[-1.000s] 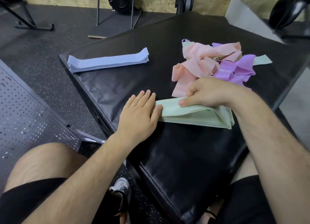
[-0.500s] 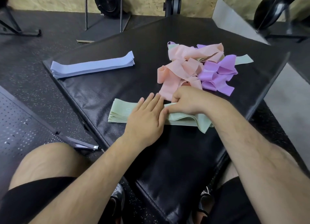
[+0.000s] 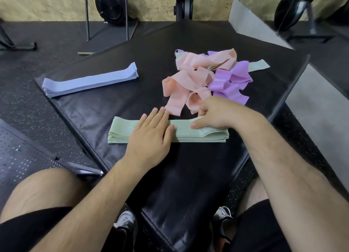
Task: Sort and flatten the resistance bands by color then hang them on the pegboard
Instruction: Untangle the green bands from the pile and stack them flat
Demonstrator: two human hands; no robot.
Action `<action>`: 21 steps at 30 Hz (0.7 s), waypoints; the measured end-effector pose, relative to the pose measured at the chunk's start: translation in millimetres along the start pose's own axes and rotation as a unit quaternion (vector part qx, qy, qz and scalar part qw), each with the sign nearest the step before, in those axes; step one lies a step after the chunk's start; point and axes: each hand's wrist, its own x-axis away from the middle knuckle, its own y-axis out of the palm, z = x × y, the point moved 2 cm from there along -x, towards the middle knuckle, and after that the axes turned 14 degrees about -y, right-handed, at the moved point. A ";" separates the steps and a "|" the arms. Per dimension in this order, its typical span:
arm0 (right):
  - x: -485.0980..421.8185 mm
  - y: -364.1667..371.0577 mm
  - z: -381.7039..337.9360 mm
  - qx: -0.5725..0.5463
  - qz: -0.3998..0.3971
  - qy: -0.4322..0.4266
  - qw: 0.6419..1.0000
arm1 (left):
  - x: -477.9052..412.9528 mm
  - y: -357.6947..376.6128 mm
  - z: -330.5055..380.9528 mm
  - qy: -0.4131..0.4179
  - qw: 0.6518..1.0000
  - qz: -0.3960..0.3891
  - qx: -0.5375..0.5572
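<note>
A flat stack of pale green bands lies across the near part of the black padded bench. My left hand presses flat on the stack's left half, fingers straight. At the right half, my right hand has its fingers curled, with the thumb on top of the stack. Behind them sits a tangled heap of pink bands and purple bands, with one green band poking out at the far right. A neat stack of blue-grey bands rests at the bench's far left.
A dark perforated pegboard lies on the floor at my left, below the bench edge. Gym equipment stands on the rubber floor behind the bench. My knees and shoes are under the bench's near corner.
My left hand slid from the stack's left end onto its top, and the green stack now lies stretched out flat and straight. My right hand stayed at the right half.
</note>
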 end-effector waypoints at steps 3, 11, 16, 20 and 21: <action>-0.1 2.9 0.0 0.015 0.003 0.000 1.000 | 0.4 -4.3 11.5 0.033 0.998 0.060 -0.009; 6.6 -0.1 4.8 0.027 0.020 -0.021 0.999 | 6.0 20.6 57.8 0.106 0.990 0.078 0.047; 26.8 -16.6 16.8 -0.024 0.037 -0.019 0.999 | 6.5 19.3 57.6 0.105 0.992 0.070 0.017; 37.0 -18.0 25.4 -0.045 0.057 -0.021 0.997 | 6.3 20.2 56.7 0.098 0.993 0.061 0.012; 39.1 -17.7 27.6 -0.050 0.065 -0.022 0.996 | 6.2 19.9 56.7 0.097 0.994 0.058 0.011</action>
